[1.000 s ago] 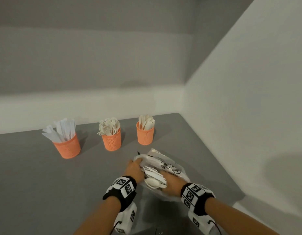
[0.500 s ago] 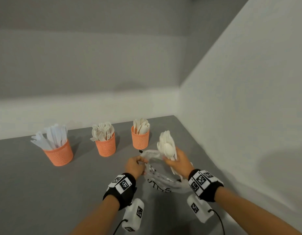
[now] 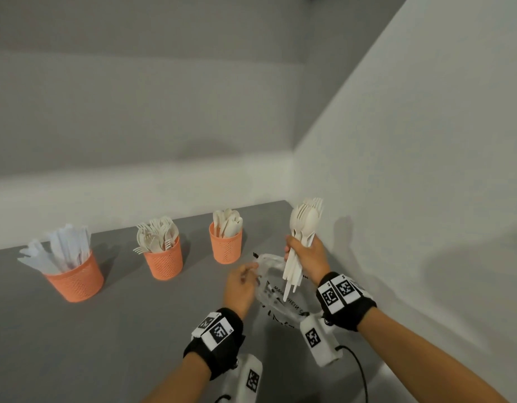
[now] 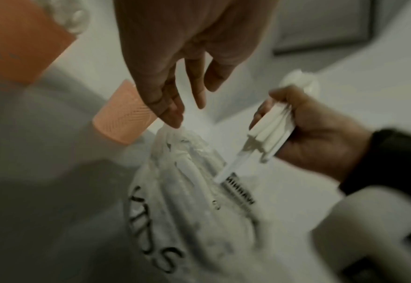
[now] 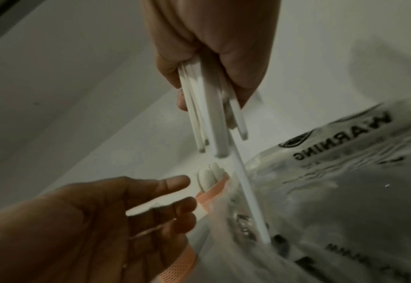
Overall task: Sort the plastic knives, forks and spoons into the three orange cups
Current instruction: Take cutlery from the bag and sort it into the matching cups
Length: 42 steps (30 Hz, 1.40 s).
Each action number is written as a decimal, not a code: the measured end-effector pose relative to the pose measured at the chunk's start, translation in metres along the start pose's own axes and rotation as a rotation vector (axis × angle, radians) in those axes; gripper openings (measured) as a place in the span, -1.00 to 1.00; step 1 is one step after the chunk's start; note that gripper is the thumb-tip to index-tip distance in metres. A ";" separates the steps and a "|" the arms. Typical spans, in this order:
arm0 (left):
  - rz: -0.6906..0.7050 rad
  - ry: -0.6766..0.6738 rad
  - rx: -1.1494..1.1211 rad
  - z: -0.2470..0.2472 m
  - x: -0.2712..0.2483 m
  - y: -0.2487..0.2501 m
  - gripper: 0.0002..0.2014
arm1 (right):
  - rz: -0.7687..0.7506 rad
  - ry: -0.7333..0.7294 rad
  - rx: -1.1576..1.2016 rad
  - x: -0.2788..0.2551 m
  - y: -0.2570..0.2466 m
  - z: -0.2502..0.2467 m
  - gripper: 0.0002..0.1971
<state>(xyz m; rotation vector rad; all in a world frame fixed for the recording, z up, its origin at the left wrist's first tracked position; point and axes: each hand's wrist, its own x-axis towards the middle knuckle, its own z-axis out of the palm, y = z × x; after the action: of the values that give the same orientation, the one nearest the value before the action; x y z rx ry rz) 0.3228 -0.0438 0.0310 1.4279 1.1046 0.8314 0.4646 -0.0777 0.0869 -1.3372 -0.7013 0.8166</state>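
Three orange mesh cups stand in a row on the grey table: the left cup holds knives, the middle cup forks, the right cup spoons. My right hand grips a bundle of white spoons and forks upright, above a clear printed plastic bag. The handles hang below my fist, one reaching down to the bag. My left hand is beside the bag's mouth with its fingers straight, tips at the bag's rim. More white cutlery shows inside the bag.
A white wall rises close on the right, just past the bag. A pale ledge runs behind the cups. Bare grey tabletop lies left of my arms. White camera units hang under both wrists.
My right hand has drawn the bundle out of the bag and raised it up and to the right. My left hand has loosened from the bag's rim and its fingers have opened.
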 end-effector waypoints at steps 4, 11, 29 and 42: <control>-0.408 -0.049 -0.487 -0.019 -0.012 -0.005 -0.68 | 0.029 -0.041 0.075 -0.004 0.004 0.037 -0.87; -0.605 -0.047 -0.809 -0.076 -0.011 -0.001 -0.41 | -0.009 -0.137 0.136 -0.020 0.009 0.121 -0.92; -0.481 -0.050 -0.704 -0.179 0.011 -0.003 -0.59 | -0.014 -0.331 -0.077 -0.042 0.045 0.244 -0.41; -0.392 -0.246 -0.665 -0.240 0.005 0.000 -0.61 | 0.261 -0.555 -0.049 -0.032 0.038 0.283 -0.86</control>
<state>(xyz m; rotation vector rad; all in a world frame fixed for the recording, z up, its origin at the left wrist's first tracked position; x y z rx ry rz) 0.1010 0.0407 0.0688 0.7035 0.7761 0.6323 0.2083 0.0523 0.0825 -1.2666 -0.9918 1.4174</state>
